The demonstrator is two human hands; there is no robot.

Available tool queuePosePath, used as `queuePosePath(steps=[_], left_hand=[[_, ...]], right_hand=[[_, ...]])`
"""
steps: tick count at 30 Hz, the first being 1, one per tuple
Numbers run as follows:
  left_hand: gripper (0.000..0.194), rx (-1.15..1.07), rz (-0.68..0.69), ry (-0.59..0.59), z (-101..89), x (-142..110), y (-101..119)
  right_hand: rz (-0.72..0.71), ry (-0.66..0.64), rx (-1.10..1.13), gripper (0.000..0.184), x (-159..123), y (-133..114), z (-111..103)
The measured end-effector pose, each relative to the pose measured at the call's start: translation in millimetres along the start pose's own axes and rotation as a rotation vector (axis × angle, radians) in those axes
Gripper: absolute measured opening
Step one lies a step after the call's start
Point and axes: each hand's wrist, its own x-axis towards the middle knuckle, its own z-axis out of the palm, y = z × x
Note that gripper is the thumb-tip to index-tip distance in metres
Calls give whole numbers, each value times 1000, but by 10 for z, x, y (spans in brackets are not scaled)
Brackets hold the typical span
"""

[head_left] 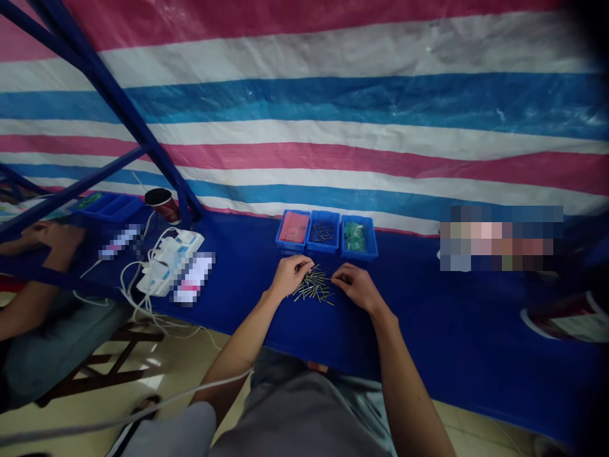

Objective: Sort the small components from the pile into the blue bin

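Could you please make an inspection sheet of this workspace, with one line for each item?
surface: blue cloth over the table.
job's things: loose metal pins in a heap; three blue bins behind, one holding similar pins.
clutter: cup, blue tray, blurred items.
hands: left hand pinches above the heap, its hold too small to tell; right hand lies at the heap's right edge.
cables: white cables around a power strip; grey cable near the person's lap.
surroundings: striped tarp, blue frame, co-worker's hand.
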Motion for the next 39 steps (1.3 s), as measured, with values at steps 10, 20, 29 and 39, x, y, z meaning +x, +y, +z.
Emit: queuePosePath(steps=[10,20,29,39], left_hand=[[29,2,21,5,-11,-2,10],[18,10,143,-97,-43,10,85],[17,15,153,-104,-25,5,46],[20,55,148,-134,-15,6,37]], right_hand=[[5,65,65,23,-14,-112,-13],[-68,206,36,22,1,-313,134],[-115,160,-70,23,-4,-325,279],[-200,166,-198,25,-4,-251,326]])
